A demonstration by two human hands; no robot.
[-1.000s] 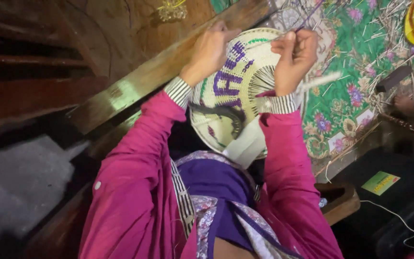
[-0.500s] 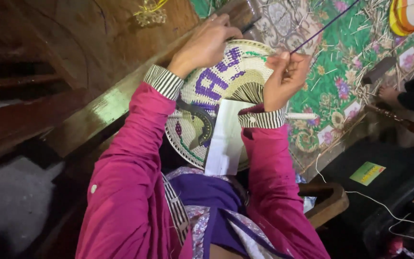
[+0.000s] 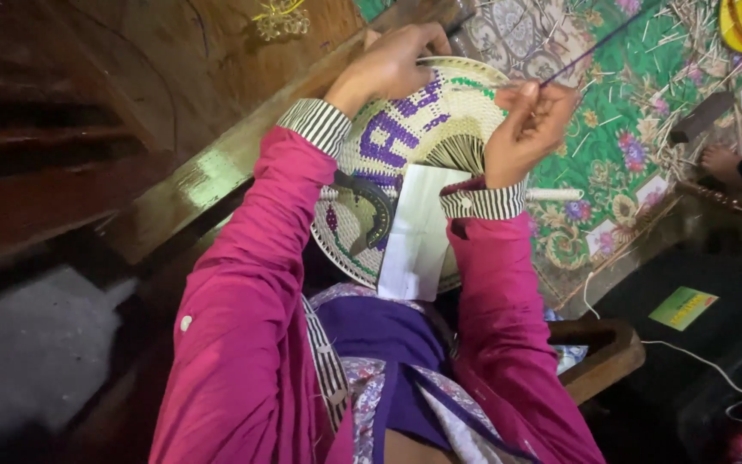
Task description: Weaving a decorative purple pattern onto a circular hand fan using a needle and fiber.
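left hand (image 3: 392, 64) grips woven disc (image 3: 405, 163) rim; right hand (image 3: 530, 129) pinches purple strand (image 3: 599, 43).

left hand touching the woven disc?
Touching. The head view shows the left hand gripping the upper rim of the woven disc, fingers curled over its edge.

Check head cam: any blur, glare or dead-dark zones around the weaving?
Head view: woven disc and both hands, left hand, right hand, evenly lit, slightly soft; glare patch on the wooden beam; left side and bottom right fall into near-black shadow.
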